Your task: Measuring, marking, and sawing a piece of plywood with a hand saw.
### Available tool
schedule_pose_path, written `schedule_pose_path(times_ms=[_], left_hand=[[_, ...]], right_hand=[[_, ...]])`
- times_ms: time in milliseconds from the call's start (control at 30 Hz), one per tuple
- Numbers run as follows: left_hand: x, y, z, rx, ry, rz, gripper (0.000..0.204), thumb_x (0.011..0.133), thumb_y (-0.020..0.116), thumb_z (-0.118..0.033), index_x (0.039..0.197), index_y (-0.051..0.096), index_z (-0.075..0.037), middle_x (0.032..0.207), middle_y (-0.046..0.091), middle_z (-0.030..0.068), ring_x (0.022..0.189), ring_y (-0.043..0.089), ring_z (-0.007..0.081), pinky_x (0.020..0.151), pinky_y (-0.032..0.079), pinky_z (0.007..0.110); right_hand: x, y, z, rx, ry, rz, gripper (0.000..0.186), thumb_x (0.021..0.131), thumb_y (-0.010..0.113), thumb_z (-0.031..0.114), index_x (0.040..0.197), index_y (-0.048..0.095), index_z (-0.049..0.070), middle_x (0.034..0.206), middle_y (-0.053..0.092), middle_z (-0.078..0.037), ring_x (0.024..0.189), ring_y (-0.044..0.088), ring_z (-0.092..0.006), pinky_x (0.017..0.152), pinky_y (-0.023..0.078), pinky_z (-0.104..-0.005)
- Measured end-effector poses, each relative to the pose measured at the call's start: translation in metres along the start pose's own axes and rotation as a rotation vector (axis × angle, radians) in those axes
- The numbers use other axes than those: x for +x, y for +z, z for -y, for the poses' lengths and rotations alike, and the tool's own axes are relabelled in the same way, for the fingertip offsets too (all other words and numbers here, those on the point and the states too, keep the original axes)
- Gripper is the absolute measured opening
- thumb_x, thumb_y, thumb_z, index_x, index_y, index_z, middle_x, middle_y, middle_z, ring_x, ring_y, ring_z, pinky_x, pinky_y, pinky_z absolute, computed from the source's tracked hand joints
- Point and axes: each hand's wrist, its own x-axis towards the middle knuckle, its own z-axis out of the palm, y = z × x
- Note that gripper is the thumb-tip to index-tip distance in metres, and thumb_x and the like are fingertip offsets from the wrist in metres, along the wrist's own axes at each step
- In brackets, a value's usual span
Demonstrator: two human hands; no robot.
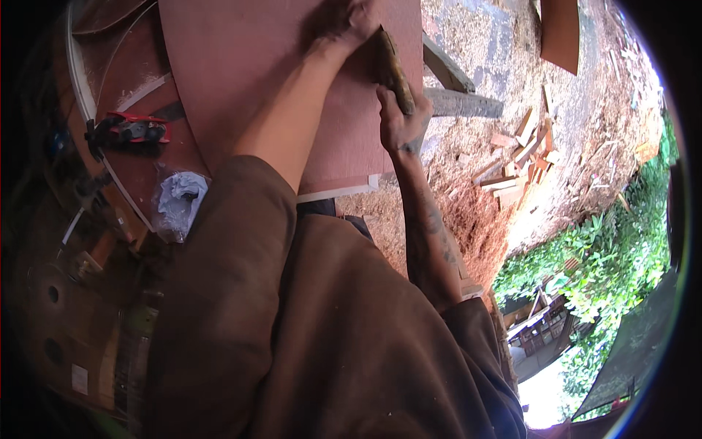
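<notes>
A large reddish-brown board lies flat before me, with pale strips along its near edge. My right hand is closed around the near end of a worn, yellow-brown wooden handle, over the board's right side. The handle points away from me; whatever tool it belongs to cannot be made out. My left hand reaches across the board to the top of the view, just left of the handle's far end. Its fingers look curled, but they are blurred and partly cut off, so anything in them is hidden.
On the left are a red and black tool and a clear plastic bag with pale blue contents. Grey timber legs jut out right of the board. Wood offcuts lie on the sawdust-covered ground, with green plants beyond.
</notes>
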Motion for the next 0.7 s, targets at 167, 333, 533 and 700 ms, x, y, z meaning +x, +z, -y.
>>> schedule_pose_path(times_ms=[167,333,533,700], left_hand=[[-0.003,-0.006,0.006,0.017,-0.01,0.063,0.047,0.089,0.049,-0.001,0.135,0.059,0.0,0.138,0.062,0.0181,0.134,0.056,0.0327,0.116,0.043,0.044],[0.007,-0.013,0.003,0.045,-0.004,0.068,0.048,0.095,0.045,-0.005,0.142,0.055,-0.002,0.145,0.058,0.0158,0.138,0.053,0.0311,0.119,0.041,0.042],[0.004,-0.016,-0.008,0.023,-0.041,0.086,0.041,0.097,0.042,-0.009,0.133,0.063,-0.004,0.142,0.061,0.0156,0.139,0.052,0.032,0.119,0.04,0.043],[0.005,-0.014,-0.005,0.022,-0.036,0.112,0.039,0.095,0.046,-0.012,0.127,0.067,-0.001,0.14,0.062,0.0181,0.14,0.051,0.0348,0.119,0.039,0.044]], right_hand=[[0.044,0.014,0.008,-0.003,-0.081,-0.004,0.031,0.086,0.067,0.021,0.106,0.072,-0.003,0.072,0.065,-0.024,0.062,0.067,-0.0313,0.062,0.051,-0.0401],[-0.013,-0.029,0.017,0.193,0.059,0.073,0.025,0.091,0.066,0.017,0.101,0.072,-0.005,0.064,0.062,-0.008,0.058,0.057,-0.012,0.051,0.043,-0.0314],[-0.228,-0.153,0.062,0.018,0.236,0.107,0.011,0.084,0.066,0.006,0.077,0.061,0.0,0.057,0.05,-0.003,0.05,0.045,-0.0092,0.045,0.034,-0.0298],[-0.164,-0.115,0.065,0.02,-0.03,0.112,0.012,0.083,0.065,0.006,0.075,0.059,-0.001,0.055,0.048,-0.006,0.049,0.045,-0.0103,0.045,0.033,-0.0336]])
